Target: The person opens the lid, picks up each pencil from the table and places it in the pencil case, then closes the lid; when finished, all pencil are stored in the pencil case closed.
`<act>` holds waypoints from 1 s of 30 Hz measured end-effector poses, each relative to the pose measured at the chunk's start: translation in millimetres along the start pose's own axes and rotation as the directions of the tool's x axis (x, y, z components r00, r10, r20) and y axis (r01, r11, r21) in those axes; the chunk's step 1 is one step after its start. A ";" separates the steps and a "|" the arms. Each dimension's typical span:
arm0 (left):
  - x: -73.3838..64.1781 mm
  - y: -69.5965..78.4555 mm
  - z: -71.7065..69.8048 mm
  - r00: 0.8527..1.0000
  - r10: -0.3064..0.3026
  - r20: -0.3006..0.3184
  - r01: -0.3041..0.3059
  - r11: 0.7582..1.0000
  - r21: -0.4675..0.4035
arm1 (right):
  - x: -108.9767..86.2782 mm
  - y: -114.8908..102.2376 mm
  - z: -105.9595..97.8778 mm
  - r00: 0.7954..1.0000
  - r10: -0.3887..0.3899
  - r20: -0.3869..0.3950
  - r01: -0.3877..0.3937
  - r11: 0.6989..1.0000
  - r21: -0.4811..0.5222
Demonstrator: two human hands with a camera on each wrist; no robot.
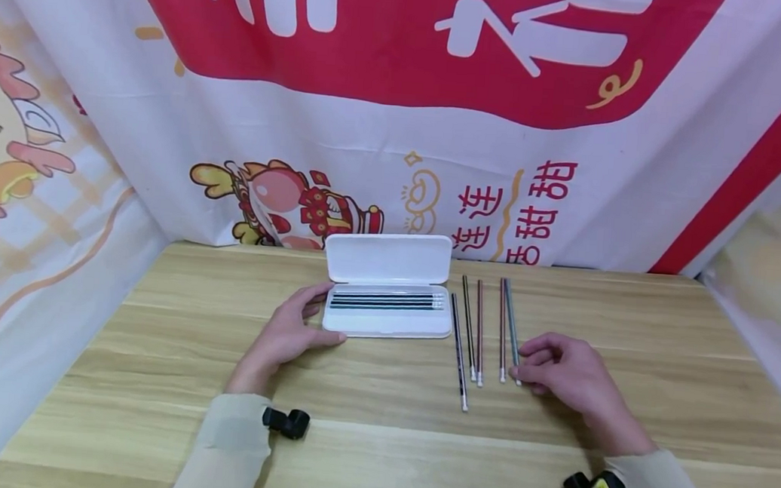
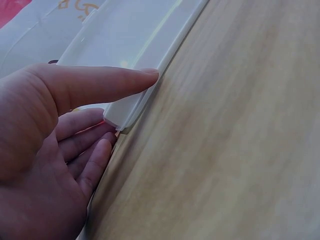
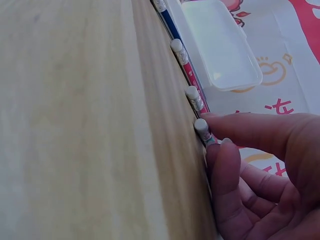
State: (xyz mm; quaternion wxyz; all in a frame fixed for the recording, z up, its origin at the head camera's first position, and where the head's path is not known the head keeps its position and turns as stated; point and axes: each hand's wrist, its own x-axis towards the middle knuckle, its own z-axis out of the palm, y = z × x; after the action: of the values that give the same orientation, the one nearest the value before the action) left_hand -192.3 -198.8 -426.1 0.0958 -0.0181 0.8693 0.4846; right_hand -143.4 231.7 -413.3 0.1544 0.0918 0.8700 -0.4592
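Observation:
A white pencil case (image 1: 385,324) lies with its lid (image 1: 389,259) raised at the back of the table; several dark pencils (image 1: 380,301) lie side by side in it. My left hand (image 1: 292,328) rests at the case's left end, its straight thumb along the front edge and its fingers loosely bent beside the corner. To the right, my right hand (image 1: 561,369) pinches a blue-green pencil (image 1: 512,332) near its white eraser, between thumb and index finger. This pencil is the rightmost of a loose row on the table. Close beside it lies a dark red pencil (image 1: 502,327).
Between the case and that pair lie a dark blue pencil (image 1: 459,351), a black one (image 1: 469,325) and a reddish one (image 1: 479,333), erasers towards me. The wooden table (image 1: 416,457) ends at a printed cloth (image 1: 397,146) hanging behind the case.

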 end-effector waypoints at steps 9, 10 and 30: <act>-1.5 0.0 -0.9 1.000 -0.001 -0.004 0.001 1.000 -0.002 | -1.1 -1.1 -4.1 1.000 0.000 0.001 0.000 0.997 -0.077; -1.5 0.1 -1.0 1.000 0.000 -0.005 0.000 1.000 -0.001 | -1.0 -0.9 -4.2 1.000 0.001 0.001 -0.001 0.996 -0.084; -1.6 -1.1 -1.1 1.000 -0.003 -0.001 0.003 1.000 -0.005 | -4.5 -2.4 -5.2 0.999 0.021 -0.036 -0.028 0.979 -0.202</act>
State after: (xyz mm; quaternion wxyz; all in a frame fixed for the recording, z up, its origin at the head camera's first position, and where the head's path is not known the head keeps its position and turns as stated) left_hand -190.7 -200.5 -426.1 0.0957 -0.0198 0.8682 0.4864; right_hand -140.9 234.6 -407.1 0.1540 0.0939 0.9134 -0.3648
